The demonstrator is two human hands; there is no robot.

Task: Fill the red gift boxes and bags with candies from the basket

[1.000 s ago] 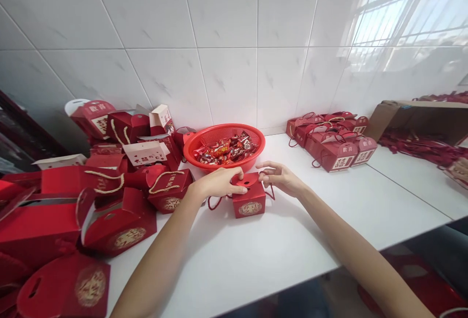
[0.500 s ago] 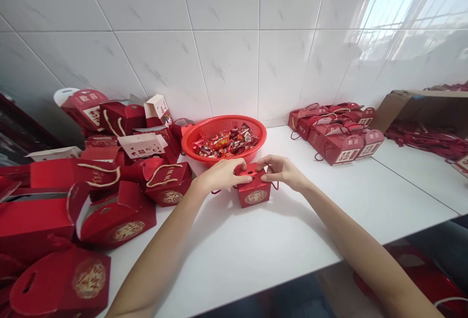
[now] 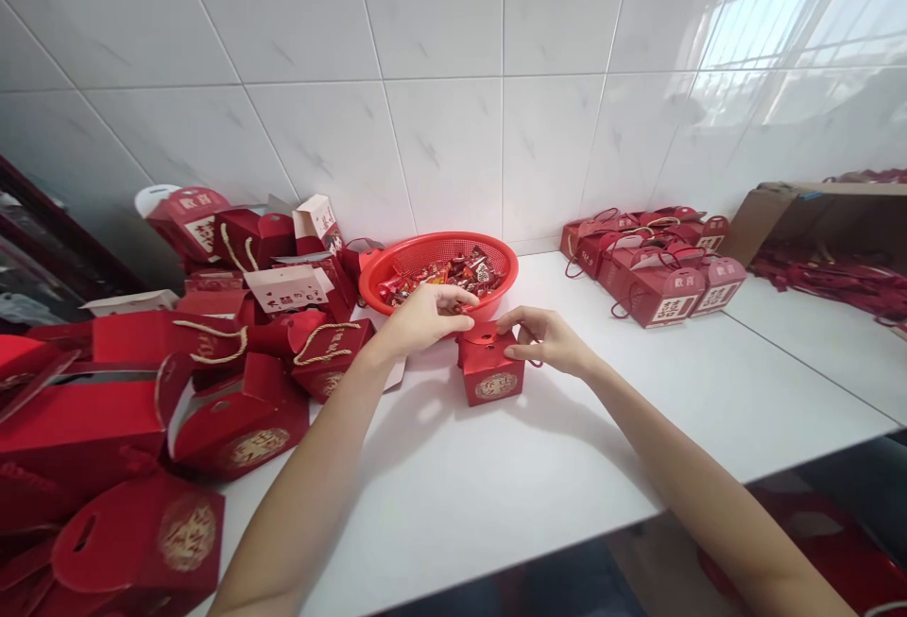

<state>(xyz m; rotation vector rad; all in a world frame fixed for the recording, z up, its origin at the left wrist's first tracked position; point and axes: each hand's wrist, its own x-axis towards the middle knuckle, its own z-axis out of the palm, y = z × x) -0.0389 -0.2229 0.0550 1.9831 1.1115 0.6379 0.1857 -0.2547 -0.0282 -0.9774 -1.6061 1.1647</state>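
Note:
A small red box [image 3: 494,381] with a gold round emblem stands upright on the white table, its top flaps folded over. My right hand [image 3: 549,341] grips the box's top at its right edge between thumb and fingers. My left hand [image 3: 429,319] is raised just left of and above the box, thumb and fingers drawn together; what they pinch, if anything, is too small to make out. Behind it sits a red plastic basket [image 3: 368,288] of wrapped sweets [image 3: 471,269]. A dark red cord shows at the box's right side.
Many red boxes [image 3: 259,442], several with rope handles, crowd the left of the white table [image 3: 453,504]. Closed red boxes [image 3: 656,291] stand in a group at the back right. Farther right, a cardboard box [image 3: 769,220] lies beside dark red cords [image 3: 814,277]. A tiled wall is behind.
My left hand has lifted off the box top and moved slightly up and left. My right hand stays at the box. The view has shifted slightly.

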